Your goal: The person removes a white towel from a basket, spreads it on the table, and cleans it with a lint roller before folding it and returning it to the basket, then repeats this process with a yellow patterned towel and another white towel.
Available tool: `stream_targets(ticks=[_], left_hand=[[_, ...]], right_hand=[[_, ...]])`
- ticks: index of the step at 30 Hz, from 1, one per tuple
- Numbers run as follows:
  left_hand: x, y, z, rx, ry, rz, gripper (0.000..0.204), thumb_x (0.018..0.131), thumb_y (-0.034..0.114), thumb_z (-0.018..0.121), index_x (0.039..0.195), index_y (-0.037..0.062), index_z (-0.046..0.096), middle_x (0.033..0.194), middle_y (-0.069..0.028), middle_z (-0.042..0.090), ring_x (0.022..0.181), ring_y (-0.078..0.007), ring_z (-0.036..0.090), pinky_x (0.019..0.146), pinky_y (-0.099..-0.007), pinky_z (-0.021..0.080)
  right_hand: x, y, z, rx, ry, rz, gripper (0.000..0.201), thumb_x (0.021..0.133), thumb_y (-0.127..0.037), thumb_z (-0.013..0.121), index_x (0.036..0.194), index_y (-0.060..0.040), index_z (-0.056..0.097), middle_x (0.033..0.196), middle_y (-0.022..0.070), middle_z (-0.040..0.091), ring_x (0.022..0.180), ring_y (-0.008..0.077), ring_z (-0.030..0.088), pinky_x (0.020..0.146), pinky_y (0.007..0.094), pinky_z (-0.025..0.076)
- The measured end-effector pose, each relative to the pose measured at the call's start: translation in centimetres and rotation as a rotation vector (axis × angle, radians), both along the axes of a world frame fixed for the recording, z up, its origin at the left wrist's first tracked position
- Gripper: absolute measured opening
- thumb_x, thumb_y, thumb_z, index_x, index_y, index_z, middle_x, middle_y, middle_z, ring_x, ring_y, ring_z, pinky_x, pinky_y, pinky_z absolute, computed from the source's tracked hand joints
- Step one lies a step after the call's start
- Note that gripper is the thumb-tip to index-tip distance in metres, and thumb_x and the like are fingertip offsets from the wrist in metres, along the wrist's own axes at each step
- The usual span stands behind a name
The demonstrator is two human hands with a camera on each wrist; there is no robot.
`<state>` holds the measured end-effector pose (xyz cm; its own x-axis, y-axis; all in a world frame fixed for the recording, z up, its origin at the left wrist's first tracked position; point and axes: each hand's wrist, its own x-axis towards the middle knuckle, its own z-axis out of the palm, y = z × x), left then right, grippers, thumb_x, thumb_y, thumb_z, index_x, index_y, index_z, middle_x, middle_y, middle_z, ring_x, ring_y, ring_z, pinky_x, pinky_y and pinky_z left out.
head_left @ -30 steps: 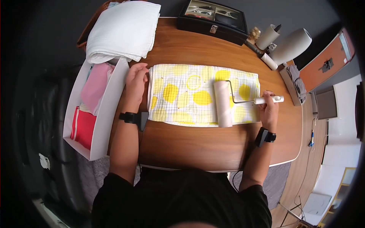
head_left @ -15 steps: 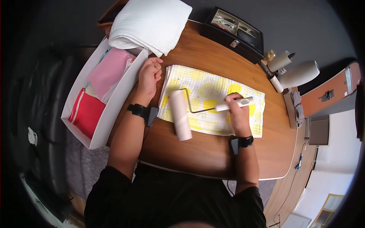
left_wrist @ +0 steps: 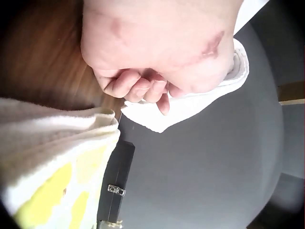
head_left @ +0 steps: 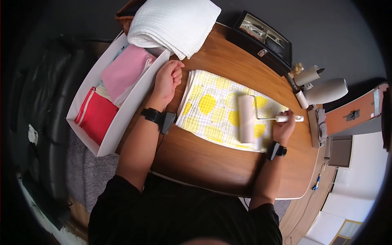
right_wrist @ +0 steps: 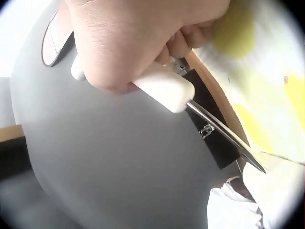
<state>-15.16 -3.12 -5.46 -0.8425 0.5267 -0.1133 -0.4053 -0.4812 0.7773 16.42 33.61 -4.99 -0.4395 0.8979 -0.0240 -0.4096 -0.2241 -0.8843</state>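
A folded white cloth with yellow lemon shapes [head_left: 206, 104] lies on the wooden table. By its white handle, my right hand [head_left: 284, 127] grips a lint roller [head_left: 246, 122]; the pale roll lies across the right part of the cloth. In the right wrist view, fingers wrap the handle [right_wrist: 164, 88], and a thin metal rod leads to the roll. My left hand [head_left: 167, 81] rests between the cloth's left end and the white box, fingers loosely curled and holding nothing. The left wrist view shows those bent fingers [left_wrist: 138, 88] near the cloth's folded edge.
At left stands a long white box [head_left: 136, 104] with pink [head_left: 125, 71] and red [head_left: 96, 116] folded cloths. A thick white folded cloth [head_left: 173, 26] sits behind it. Along the back are a black glasses case [head_left: 261, 43], a white vase [head_left: 326, 92] and a small box [head_left: 316, 126].
The roller swept left to the cloth's left end, then back right over it with my right hand. My left hand stays beside the cloth. The head view has turned.
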Motion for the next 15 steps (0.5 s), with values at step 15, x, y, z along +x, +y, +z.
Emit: stream_targets(ticks=[15], left_hand=[[0.5, 0.3, 0.3, -0.044, 0.089, -0.002, 0.019, 0.111, 0.015, 0.055, 0.1, 0.0047, 0.067, 0.066, 0.008, 0.04, 0.056, -0.0036, 0.033, 0.053, -0.0245, 0.024]], right_hand=[[-4.2, -10.2, 2.3, 0.233, -0.287, 0.821, 0.035, 0.111, -0.033, 0.064, 0.104, -0.0003, 0.074, 0.104, 0.0116, 0.077, 0.075, 0.0104, 0.052, 0.066, 0.0262, 0.041]])
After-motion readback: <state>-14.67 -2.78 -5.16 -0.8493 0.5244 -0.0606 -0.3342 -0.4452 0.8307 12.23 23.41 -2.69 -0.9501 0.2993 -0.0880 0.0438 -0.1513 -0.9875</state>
